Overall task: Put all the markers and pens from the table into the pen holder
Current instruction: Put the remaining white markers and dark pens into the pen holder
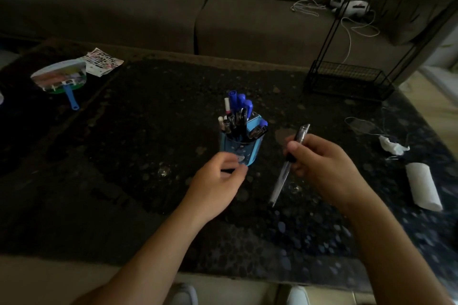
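A blue pen holder point(244, 147) stands in the middle of the dark table point(124, 156). It holds several pens and blue-capped markers point(239, 106). My right hand point(322, 163) is to its right, closed on a clear pen point(285, 173) with a black grip; the pen slants, its tip low near the table. My left hand point(218, 183) sits just in front of the holder's base, fingers curled around a small dark object that is too blurred to identify.
A hand fan with a blue handle point(60, 77) and a printed paper point(104, 60) lie at the far left. A black wire rack point(347, 79) stands at the back right. Crumpled tissue point(394, 147) and a white roll point(423, 187) lie right. A sofa point(223, 7) is behind.
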